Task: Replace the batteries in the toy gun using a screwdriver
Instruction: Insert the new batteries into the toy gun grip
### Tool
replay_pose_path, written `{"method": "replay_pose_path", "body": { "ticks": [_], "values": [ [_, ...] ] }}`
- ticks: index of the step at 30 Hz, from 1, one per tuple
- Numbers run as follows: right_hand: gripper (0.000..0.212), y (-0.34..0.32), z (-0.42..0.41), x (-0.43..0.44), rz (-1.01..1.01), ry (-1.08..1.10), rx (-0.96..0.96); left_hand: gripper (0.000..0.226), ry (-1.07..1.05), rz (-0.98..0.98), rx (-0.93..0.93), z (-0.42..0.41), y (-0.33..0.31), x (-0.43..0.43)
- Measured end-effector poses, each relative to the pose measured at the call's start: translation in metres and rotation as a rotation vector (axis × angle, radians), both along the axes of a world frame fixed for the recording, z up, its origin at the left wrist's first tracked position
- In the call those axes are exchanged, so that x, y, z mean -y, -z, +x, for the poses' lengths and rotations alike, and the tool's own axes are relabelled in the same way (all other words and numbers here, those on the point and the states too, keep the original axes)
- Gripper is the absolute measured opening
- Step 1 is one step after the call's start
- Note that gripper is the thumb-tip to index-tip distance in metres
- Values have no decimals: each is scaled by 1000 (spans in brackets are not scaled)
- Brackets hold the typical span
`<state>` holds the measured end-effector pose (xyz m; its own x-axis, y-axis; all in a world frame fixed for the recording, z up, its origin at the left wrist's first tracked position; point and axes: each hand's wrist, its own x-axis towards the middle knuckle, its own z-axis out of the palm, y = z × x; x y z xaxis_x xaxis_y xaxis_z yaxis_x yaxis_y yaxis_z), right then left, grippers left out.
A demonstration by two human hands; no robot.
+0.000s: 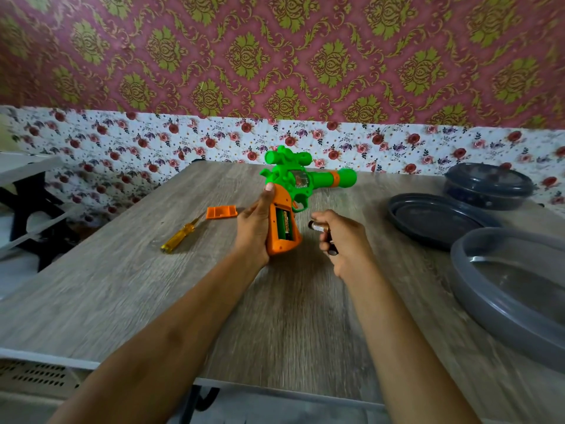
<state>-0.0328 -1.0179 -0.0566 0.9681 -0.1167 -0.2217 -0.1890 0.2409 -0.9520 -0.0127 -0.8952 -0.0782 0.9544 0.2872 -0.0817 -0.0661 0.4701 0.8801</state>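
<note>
A green toy gun [308, 175] with an orange grip stands above the middle of the wooden table [153, 295]. My left hand [255, 228] grips the orange grip from the left, thumb up on its top. The battery compartment [284, 226] in the grip is uncovered, with one battery visible inside. My right hand [342, 240] is just right of the grip and holds batteries [319, 227] in its curled fingers, one end poking out toward the gun. The orange compartment cover [221, 212] and a yellow-handled screwdriver [180, 237] lie on the table to the left.
Dark grey plastic containers and lids sit on the table's right side: a lid [434, 221], a lidded bowl [489, 186] behind it, and a large container [513, 289] near the right edge. A black-and-white stand [30, 206] is off the table's left edge. The floral wall is close behind.
</note>
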Motion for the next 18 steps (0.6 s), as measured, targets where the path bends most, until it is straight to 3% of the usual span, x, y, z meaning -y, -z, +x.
{"method": "replay_pose_path", "body": {
  "ticks": [3,7,11,15,18],
  "values": [
    [18,-3,-1,-2,73,-122,10,38,-3,-17,-6,-1,-1,0],
    [33,-3,1,-2,17,-179,139,46,-12,-17,-27,1,-1,0],
    [21,0,2,-4,39,-197,166,28,2,-27,-32,2,-1,0],
    [16,8,1,-8,-55,-238,173,42,44,-70,-8,1,-1,0],
    [14,10,1,-7,-106,-154,192,30,39,-65,-3,3,1,-1]
  ]
}}
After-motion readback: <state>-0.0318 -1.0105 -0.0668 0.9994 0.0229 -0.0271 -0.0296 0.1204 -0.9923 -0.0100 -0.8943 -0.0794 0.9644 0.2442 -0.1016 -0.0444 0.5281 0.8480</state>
